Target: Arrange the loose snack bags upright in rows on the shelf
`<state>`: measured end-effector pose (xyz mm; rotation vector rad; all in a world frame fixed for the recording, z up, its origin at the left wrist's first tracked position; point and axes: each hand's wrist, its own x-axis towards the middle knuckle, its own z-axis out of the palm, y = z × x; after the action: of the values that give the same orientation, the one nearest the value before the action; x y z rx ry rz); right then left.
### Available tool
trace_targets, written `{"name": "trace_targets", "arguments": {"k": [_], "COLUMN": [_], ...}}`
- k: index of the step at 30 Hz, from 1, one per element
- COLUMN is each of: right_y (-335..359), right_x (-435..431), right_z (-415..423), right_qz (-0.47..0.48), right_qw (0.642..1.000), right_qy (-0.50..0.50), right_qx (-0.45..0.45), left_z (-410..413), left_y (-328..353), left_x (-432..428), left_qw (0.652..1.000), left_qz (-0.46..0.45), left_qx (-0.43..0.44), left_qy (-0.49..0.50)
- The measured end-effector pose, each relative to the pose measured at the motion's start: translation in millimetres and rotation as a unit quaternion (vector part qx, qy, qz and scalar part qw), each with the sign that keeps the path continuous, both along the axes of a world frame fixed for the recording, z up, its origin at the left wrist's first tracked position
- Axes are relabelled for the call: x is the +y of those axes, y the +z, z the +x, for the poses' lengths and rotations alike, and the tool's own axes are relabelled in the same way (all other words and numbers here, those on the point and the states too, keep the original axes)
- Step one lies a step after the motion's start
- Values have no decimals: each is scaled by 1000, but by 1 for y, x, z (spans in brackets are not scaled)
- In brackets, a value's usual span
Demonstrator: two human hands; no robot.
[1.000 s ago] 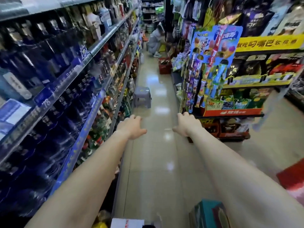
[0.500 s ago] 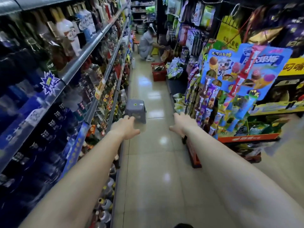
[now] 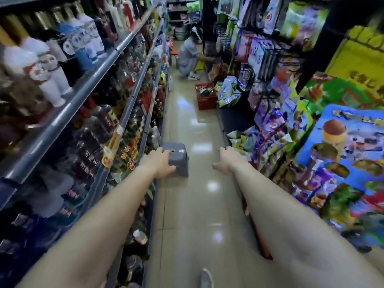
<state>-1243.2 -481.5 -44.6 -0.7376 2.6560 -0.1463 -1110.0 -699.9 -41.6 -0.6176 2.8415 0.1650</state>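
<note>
Two bare arms reach out over a shiny shop floor (image 3: 197, 204). The left hand (image 3: 161, 163) has soft, loosely bent fingers and holds nothing. It shows in front of a small grey stool (image 3: 179, 160) that stands on the floor near the left shelves. I cannot tell if the hand touches the stool. The right hand (image 3: 227, 160) is loose too, with the fingers a little bent, and it holds nothing.

The snack bags (image 3: 241, 140) lie in a messy pile low down on the right, just past the right hand. More bags (image 3: 228, 91) are heaped farther away on the right, above a low dark shelf (image 3: 232, 119). A red basket (image 3: 206, 100) full of packs sits on the floor right beside that far heap.

On the left, long grey shelves (image 3: 62, 117) hold rows of bottles, with white bottles (image 3: 47, 65) up high. On the near right hangs a big blue card (image 3: 349, 146) with pictures of treats on it. Far down the aisle a person (image 3: 187, 57) in light clothes crouches by the right shelves. The tip of a shoe (image 3: 205, 278) shows at the bottom.
</note>
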Motion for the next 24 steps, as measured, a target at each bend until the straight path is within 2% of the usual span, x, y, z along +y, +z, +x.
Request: {"name": "trace_targets", "arguments": {"k": [11,24], "right_y": [-22,-45], "right_x": [-132,-239], "right_z": [-203,-454], "right_qz": [15,22], "right_qw": [1000,990], "right_qy": [-11,-131], "right_qx": [-10,-42], "left_z": [-210,-497], "left_y": [-23,-40], "left_x": [-133,-284], "left_qw": [999,992], "left_qz": [23,20], "left_qx": [-27,-72], "left_qy": [-19,-102]}}
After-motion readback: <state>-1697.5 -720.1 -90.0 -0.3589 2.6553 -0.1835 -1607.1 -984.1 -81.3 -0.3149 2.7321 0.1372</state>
